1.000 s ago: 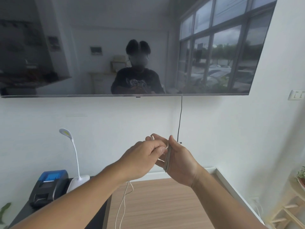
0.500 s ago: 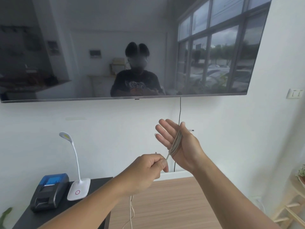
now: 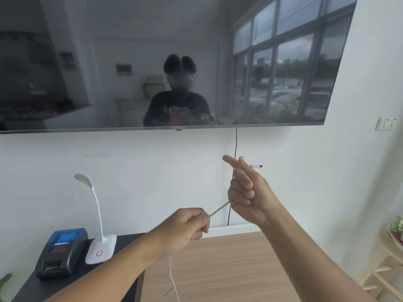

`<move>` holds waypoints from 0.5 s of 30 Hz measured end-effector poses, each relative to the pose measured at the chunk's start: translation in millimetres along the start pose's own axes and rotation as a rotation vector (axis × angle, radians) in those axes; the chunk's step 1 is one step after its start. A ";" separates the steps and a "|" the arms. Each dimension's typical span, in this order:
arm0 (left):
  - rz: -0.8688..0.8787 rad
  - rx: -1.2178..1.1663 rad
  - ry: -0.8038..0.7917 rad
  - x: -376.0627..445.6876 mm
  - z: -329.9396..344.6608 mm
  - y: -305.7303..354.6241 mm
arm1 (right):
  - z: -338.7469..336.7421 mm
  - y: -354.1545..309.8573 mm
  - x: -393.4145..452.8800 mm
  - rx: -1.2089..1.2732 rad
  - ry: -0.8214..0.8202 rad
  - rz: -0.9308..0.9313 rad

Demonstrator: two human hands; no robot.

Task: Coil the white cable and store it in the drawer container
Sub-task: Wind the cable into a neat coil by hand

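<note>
1. White cable [image 3: 218, 210] runs taut between both hands, above the wooden table [image 3: 229, 269].
2. Left hand [image 3: 185, 227] is curled tight, pinching the cable at thumb and forefinger; slack hangs below it.
3. Right hand [image 3: 246, 190] grips the coils with its lower fingers curled, index finger extended; the plug [image 3: 256, 166] pokes out behind.

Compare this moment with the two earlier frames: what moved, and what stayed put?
The right hand, open with the cable wound round its palm half a second ago, has curled its lower fingers over the coil. The left hand, up against the right a second ago, has dropped down and left, drawing the strand taut. Unchanged: the left hand's pinch on the cable, the slack hanging to the table, the lamp and the printer.
</note>
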State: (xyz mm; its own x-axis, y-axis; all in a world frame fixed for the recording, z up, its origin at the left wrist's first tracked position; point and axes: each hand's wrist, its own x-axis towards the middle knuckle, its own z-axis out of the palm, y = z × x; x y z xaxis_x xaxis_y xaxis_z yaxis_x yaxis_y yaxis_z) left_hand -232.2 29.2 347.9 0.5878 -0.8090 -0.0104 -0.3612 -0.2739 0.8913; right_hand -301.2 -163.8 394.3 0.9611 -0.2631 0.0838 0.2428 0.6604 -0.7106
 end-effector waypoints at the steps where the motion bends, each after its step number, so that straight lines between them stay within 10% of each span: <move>1: -0.018 -0.008 0.010 0.1 -1.8 -0.6 | -1.4 -2.1 -1.5 0.030 -0.048 0.009; 15: -0.049 -0.116 0.075 18.7 -38.9 7.2 | -6.9 32.3 -19.8 -0.466 -0.227 0.379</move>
State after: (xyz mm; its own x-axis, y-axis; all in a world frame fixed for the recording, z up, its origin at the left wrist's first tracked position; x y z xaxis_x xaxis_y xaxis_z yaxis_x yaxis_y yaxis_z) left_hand -195.5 32.3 371.8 0.6568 -0.7536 -0.0255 -0.2469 -0.2469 0.9370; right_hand -313.2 -142.1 364.9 0.9854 0.1177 -0.1229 -0.1525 0.2904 -0.9447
